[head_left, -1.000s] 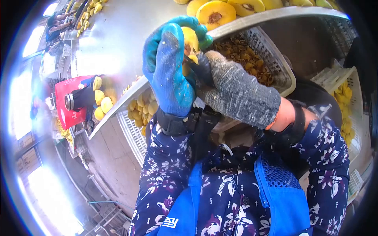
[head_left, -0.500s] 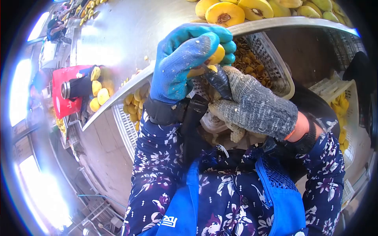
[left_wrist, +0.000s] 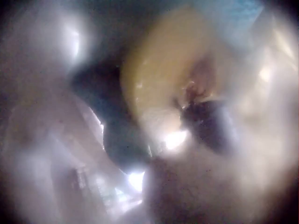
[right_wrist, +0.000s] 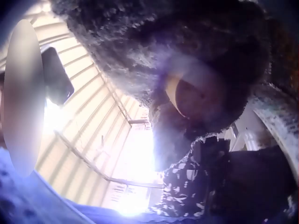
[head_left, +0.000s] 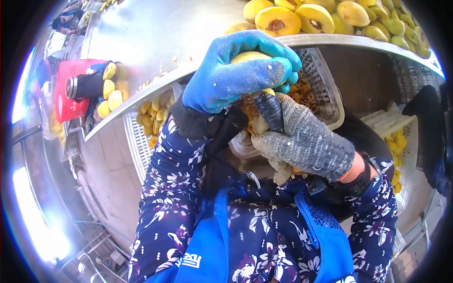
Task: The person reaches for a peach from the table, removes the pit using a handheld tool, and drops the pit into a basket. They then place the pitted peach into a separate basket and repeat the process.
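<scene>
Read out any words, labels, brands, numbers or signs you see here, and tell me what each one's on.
No text can be read with certainty.
Blue apron: a white mark, character-like, too small and distorted to read.
Red bag: a pale mark, too small and blurred to read.
Both wrist views: no lettering I can make out.

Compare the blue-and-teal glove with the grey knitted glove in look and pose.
Look: the left blue-and-teal glove is bright; the right grey knitted glove is speckled.
Pose: the blue one curls round a rounded yellow fruit; the grey one sits lower in the head view.
Shared: both have black wristbands behind them.
</scene>
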Demonstrator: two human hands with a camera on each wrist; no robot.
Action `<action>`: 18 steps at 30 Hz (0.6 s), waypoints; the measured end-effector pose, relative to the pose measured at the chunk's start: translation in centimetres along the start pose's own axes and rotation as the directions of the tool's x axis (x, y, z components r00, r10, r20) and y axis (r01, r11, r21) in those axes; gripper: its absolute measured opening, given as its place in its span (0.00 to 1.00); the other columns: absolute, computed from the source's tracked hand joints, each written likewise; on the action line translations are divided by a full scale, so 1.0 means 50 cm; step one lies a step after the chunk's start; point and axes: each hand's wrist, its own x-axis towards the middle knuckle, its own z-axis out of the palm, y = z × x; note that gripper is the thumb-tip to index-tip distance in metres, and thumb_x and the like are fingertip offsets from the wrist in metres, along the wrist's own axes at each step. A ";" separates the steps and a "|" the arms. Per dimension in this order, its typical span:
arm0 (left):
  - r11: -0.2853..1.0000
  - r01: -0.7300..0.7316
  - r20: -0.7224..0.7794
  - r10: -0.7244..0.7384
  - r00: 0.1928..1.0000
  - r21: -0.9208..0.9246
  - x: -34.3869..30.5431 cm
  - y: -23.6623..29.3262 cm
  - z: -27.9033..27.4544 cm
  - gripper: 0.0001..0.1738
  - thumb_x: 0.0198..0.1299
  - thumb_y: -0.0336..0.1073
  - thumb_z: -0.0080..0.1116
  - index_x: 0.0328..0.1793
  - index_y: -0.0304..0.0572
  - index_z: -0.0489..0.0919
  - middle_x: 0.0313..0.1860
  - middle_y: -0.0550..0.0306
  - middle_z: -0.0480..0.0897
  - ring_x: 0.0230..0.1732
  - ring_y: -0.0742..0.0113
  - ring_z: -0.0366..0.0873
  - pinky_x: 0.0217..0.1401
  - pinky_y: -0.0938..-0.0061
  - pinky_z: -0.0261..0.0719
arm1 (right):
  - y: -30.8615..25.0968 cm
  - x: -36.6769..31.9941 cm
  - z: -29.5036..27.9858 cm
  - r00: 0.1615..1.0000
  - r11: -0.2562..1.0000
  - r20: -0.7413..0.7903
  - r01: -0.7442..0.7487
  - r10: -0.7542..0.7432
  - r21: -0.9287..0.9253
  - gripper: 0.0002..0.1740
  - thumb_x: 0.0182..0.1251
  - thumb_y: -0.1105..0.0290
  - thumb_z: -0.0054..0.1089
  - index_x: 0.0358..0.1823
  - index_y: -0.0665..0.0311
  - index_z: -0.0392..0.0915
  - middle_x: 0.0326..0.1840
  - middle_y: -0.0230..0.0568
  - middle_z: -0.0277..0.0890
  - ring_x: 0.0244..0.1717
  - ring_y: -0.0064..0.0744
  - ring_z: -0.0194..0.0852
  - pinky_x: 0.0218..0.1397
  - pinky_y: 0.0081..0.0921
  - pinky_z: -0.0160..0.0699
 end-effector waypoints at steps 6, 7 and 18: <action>0.998 0.020 0.033 -0.022 0.999 0.064 0.011 0.005 0.008 0.21 0.56 0.42 0.62 0.47 0.31 0.81 0.43 0.45 0.83 0.42 0.60 0.84 0.46 0.66 0.85 | -0.053 -0.011 -0.032 0.886 0.780 0.352 -0.441 0.301 0.443 0.15 0.60 0.69 0.64 0.45 0.65 0.70 0.25 0.33 0.72 0.24 0.19 0.75 0.30 0.17 0.77; 0.996 0.026 -0.008 -0.025 1.000 0.088 0.012 0.005 0.014 0.21 0.55 0.42 0.62 0.47 0.31 0.81 0.43 0.45 0.83 0.42 0.60 0.84 0.45 0.66 0.86 | -0.054 -0.013 -0.035 0.887 0.784 0.353 -0.439 0.298 0.440 0.15 0.60 0.69 0.64 0.45 0.65 0.70 0.25 0.33 0.72 0.24 0.19 0.75 0.30 0.17 0.77; 0.993 0.098 0.039 -0.101 0.994 0.071 0.013 0.041 0.028 0.20 0.57 0.41 0.61 0.47 0.31 0.80 0.42 0.46 0.83 0.43 0.61 0.83 0.48 0.66 0.84 | -0.038 -0.022 -0.020 0.998 0.998 0.051 -0.041 0.043 -0.052 0.18 0.62 0.73 0.62 0.51 0.68 0.69 0.33 0.33 0.73 0.33 0.19 0.72 0.36 0.19 0.76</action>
